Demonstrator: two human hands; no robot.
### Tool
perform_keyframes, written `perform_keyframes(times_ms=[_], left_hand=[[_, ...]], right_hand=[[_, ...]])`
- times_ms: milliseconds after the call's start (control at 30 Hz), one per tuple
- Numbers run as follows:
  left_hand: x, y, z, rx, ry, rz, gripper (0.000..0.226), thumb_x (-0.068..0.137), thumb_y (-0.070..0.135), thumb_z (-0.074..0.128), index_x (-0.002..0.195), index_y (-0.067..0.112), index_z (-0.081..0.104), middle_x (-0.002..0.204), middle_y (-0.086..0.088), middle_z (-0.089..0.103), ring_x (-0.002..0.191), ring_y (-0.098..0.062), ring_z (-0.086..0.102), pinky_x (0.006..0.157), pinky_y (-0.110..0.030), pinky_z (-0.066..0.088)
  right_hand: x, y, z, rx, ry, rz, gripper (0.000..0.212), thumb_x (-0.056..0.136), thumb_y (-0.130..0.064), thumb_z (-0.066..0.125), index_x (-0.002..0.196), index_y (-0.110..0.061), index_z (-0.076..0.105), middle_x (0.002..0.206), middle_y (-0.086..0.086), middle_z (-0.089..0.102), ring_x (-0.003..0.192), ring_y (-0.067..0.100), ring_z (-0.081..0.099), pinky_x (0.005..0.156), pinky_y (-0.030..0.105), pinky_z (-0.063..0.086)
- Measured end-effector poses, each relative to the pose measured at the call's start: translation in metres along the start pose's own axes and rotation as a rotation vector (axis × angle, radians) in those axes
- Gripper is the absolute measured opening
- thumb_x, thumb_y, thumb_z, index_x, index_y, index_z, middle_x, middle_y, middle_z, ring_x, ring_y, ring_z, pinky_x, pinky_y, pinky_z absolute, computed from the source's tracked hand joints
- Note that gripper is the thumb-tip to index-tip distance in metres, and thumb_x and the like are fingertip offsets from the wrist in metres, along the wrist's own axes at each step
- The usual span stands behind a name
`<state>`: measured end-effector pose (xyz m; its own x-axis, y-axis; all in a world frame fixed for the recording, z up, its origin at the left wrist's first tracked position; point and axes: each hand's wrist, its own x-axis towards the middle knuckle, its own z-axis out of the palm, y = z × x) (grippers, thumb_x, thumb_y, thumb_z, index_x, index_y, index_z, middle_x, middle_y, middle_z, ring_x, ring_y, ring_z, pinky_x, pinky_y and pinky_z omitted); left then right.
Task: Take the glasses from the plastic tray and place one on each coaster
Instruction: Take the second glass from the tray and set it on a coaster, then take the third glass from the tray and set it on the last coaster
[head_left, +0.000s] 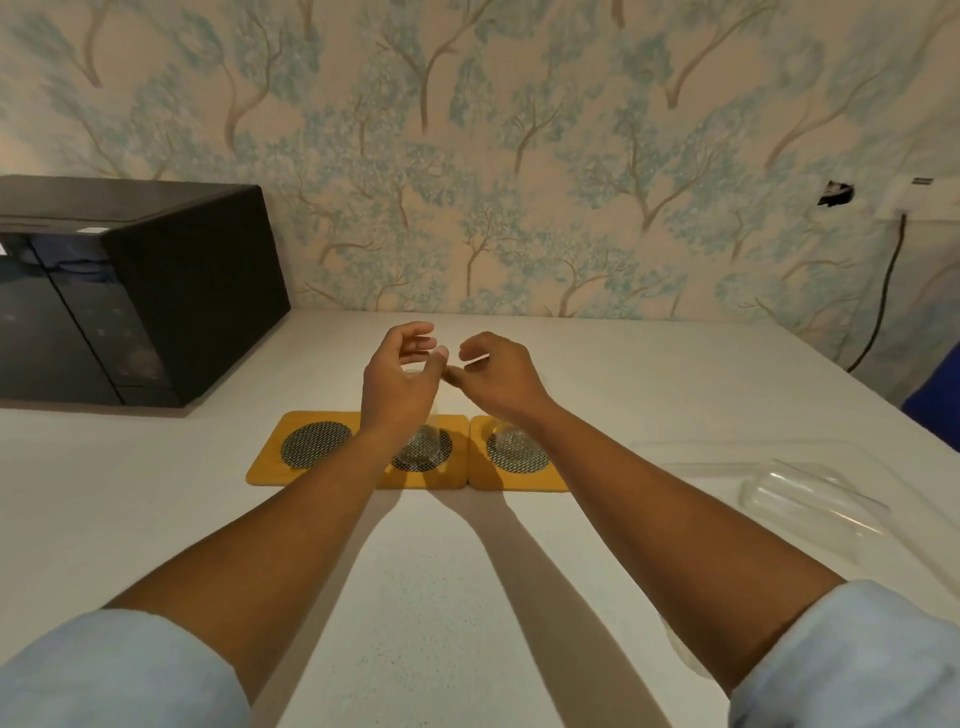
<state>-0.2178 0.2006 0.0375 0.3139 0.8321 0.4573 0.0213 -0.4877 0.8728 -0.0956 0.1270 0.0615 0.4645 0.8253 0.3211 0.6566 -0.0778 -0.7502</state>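
Three yellow coasters with dark mesh centres lie in a row on the white counter. The left coaster (316, 448) is bare. A clear glass (425, 446) stands on the middle coaster (447, 475), partly behind my left forearm. Another clear glass (511, 441) stands on the right coaster (519, 478). My left hand (400, 382) hovers over the middle glass's rim with fingers curled and apart. My right hand (501, 376) is just right of it, above the right glass, fingers loosely spread. The clear plastic tray (727, 448) sits at the right with one glass (810, 506) lying on its side in it.
A black microwave (130, 291) stands at the back left of the counter. A dark cable (883, 306) hangs from a wall socket (917, 200) at the right. Something blue (935, 410) shows at the right edge. The wallpapered wall closes off the back.
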Motion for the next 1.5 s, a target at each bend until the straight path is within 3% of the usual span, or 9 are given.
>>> perform_keyframes(times_ms=[100,200,367,567,867,1100,1267,1367,1500], left_hand=[[-0.006,0.016,0.018,-0.027,-0.027,0.015,0.020,0.093,0.025,0.064,0.113,0.028,0.064,0.102,0.013,0.069,0.090,0.007,0.063,0.073,-0.004,0.047],[-0.012,0.029,0.042,-0.051,-0.099,0.001,0.017,0.094,0.024,0.063,0.110,0.029,0.065,0.098,0.008,0.070,0.091,-0.003,0.064,0.076,-0.014,0.049],[-0.028,0.048,0.090,-0.113,-0.248,-0.081,0.015,0.093,0.026,0.064,0.106,0.034,0.065,0.093,-0.002,0.072,0.086,-0.019,0.067,0.072,-0.031,0.055],[-0.056,0.066,0.158,-0.164,-0.399,-0.175,0.017,0.094,0.023,0.064,0.110,0.025,0.066,0.095,-0.007,0.073,0.086,-0.019,0.071,0.079,-0.037,0.056],[-0.097,0.082,0.245,-0.082,-0.681,-0.333,0.026,0.089,0.022,0.065,0.115,0.024,0.064,0.102,-0.003,0.072,0.096,-0.019,0.069,0.093,-0.044,0.056],[-0.120,0.080,0.286,0.016,-0.817,-0.522,0.043,0.091,0.012,0.056,0.134,0.015,0.058,0.131,-0.010,0.061,0.120,-0.028,0.060,0.105,-0.044,0.048],[-0.141,0.081,0.327,0.100,-0.818,-0.640,0.014,0.091,0.013,0.052,0.092,0.007,0.065,0.091,-0.011,0.061,0.083,-0.027,0.057,0.083,-0.036,0.053],[-0.146,0.080,0.331,0.096,-0.814,-0.686,0.019,0.092,0.029,0.058,0.080,0.013,0.057,0.083,-0.006,0.063,0.083,-0.027,0.064,0.093,-0.042,0.055],[-0.150,0.079,0.337,0.059,-0.783,-0.737,0.027,0.092,0.037,0.058,0.099,0.011,0.059,0.088,-0.009,0.070,0.082,-0.023,0.066,0.091,-0.037,0.054]], right_hand=[[-0.010,0.006,-0.026,0.011,0.063,-0.014,0.035,0.083,-0.034,0.077,0.105,-0.008,0.070,0.105,0.005,0.071,0.088,0.015,0.069,0.069,0.020,0.051],[-0.022,0.017,-0.051,0.008,0.122,-0.007,0.028,0.085,-0.034,0.076,0.098,-0.010,0.071,0.098,0.002,0.073,0.081,0.011,0.067,0.062,0.015,0.047],[-0.046,0.042,-0.097,-0.034,0.223,0.028,0.020,0.089,-0.034,0.069,0.086,-0.015,0.072,0.086,-0.003,0.073,0.079,0.011,0.067,0.070,0.025,0.052],[-0.078,0.081,-0.152,-0.051,0.257,0.166,0.048,0.100,-0.044,0.049,0.083,-0.007,0.075,0.085,0.005,0.075,0.079,0.021,0.070,0.080,0.043,0.056],[-0.118,0.147,-0.212,-0.154,0.361,0.353,0.022,0.088,-0.032,0.068,0.094,-0.011,0.073,0.097,0.001,0.074,0.095,0.018,0.067,0.083,0.036,0.055],[-0.128,0.170,-0.237,-0.479,0.156,0.522,0.060,0.080,-0.030,0.076,0.134,-0.014,0.054,0.136,0.008,0.052,0.122,0.025,0.053,0.091,0.034,0.047],[-0.137,0.196,-0.255,-0.693,-0.094,0.692,0.078,0.077,-0.031,0.078,0.143,-0.012,0.041,0.139,0.012,0.045,0.127,0.030,0.047,0.092,0.039,0.048],[-0.137,0.203,-0.252,-0.791,-0.145,0.695,0.074,0.078,-0.030,0.078,0.140,-0.011,0.042,0.136,0.011,0.048,0.125,0.031,0.048,0.089,0.038,0.047],[-0.140,0.212,-0.251,-0.841,-0.187,0.696,0.062,0.081,-0.026,0.073,0.134,-0.011,0.046,0.130,0.009,0.054,0.120,0.030,0.053,0.092,0.039,0.045]])
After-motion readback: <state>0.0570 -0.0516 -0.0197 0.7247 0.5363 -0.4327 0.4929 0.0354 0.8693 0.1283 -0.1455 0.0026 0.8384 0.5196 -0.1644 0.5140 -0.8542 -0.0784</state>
